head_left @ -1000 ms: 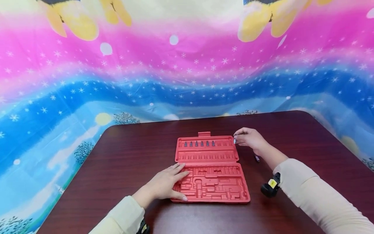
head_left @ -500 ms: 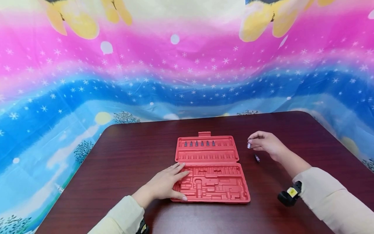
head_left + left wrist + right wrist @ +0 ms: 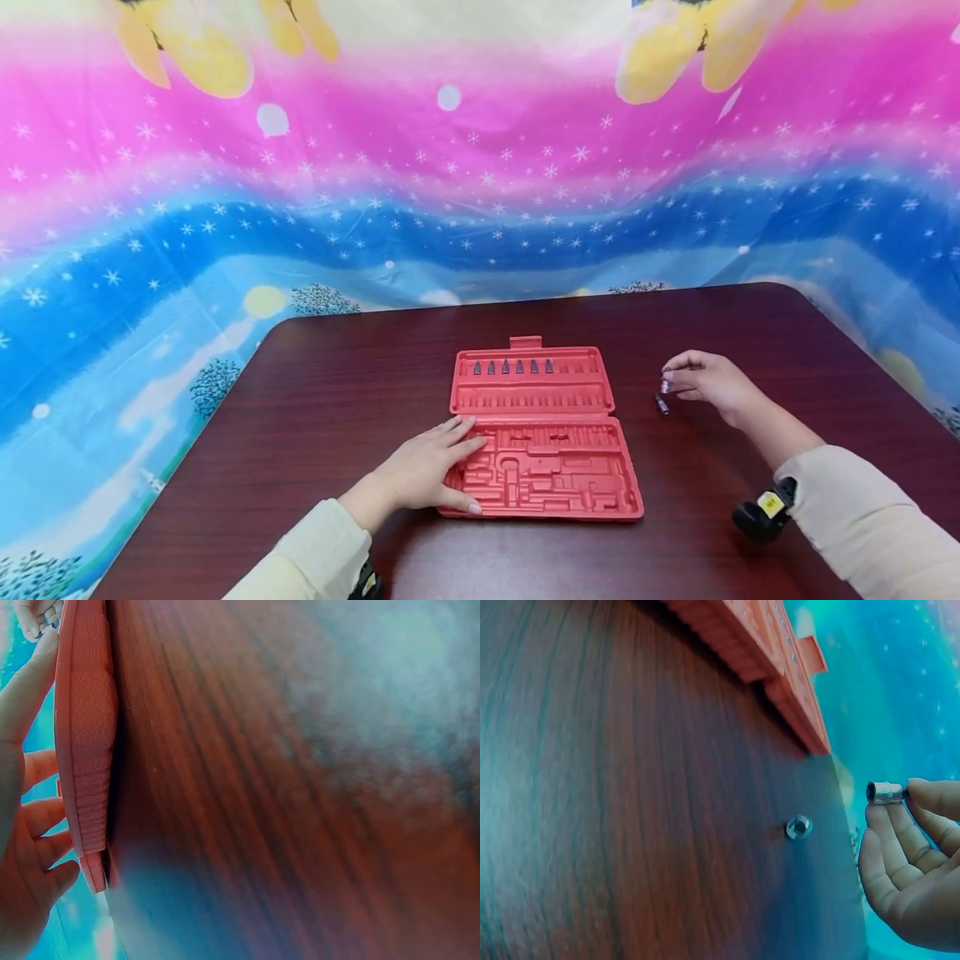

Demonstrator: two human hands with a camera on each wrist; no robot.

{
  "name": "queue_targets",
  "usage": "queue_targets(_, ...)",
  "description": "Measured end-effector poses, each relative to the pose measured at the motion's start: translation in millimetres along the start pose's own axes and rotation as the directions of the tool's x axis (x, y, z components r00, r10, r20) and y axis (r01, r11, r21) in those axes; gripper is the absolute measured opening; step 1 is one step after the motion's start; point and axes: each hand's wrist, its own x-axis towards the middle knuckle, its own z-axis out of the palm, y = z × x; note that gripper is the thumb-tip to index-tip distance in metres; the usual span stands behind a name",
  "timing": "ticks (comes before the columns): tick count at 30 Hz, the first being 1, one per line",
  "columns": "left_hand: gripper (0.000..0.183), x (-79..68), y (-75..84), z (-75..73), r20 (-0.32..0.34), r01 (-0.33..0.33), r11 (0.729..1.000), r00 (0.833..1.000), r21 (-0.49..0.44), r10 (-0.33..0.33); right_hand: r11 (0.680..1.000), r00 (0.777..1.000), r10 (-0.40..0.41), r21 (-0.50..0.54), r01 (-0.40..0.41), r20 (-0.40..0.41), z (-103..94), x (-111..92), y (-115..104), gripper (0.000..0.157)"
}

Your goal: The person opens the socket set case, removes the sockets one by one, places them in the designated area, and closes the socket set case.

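Observation:
A red plastic tool case (image 3: 547,423) lies unfolded on the table, its moulded slots facing up. My left hand (image 3: 431,467) rests with spread fingers on the left side of the case's near half; in the left wrist view its thumb (image 3: 30,694) lies along the case edge. Beyond the case's right side, my right hand (image 3: 708,385) pinches a bit socket (image 3: 886,793) between thumb and fingers, its silver hollow end facing out and the dark tip mostly hidden by the fingers. Another bit socket (image 3: 662,405) lies on the table just under it.
Several dark bits (image 3: 512,367) stand in a row in the far half's upper slots. A latch tab (image 3: 525,342) sticks out at the case's far edge. The dark wood table (image 3: 360,367) ends at a printed cloth backdrop (image 3: 480,167).
My right hand has moved right and slightly nearer, away from the case's far right corner, bringing the held bit socket close over the loose one. My left hand has stayed put.

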Motion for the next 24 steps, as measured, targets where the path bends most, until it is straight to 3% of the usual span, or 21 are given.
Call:
queue_targets(10,0.087,0.3,0.7,-1.0,0.009,0.015,1.0,1.0,-0.003,-0.015,0.996,0.999,0.052,-0.075,-0.052,0.008,-11.3,-4.0,14.6,0.031)
queue_targets(17,0.087,-0.7,1.4,-0.7,0.009,0.02,0.999,1.0,-0.029,-0.02,0.99,0.994,0.096,-0.11,-0.091,0.046,-8.9,-3.3,19.8,0.026)
queue_targets(24,0.087,-0.1,1.7,-1.6,0.004,0.023,0.999,1.0,-0.025,-0.023,0.98,0.994,0.1,-0.174,-0.093,0.031,-5.4,0.8,24.9,0.022)
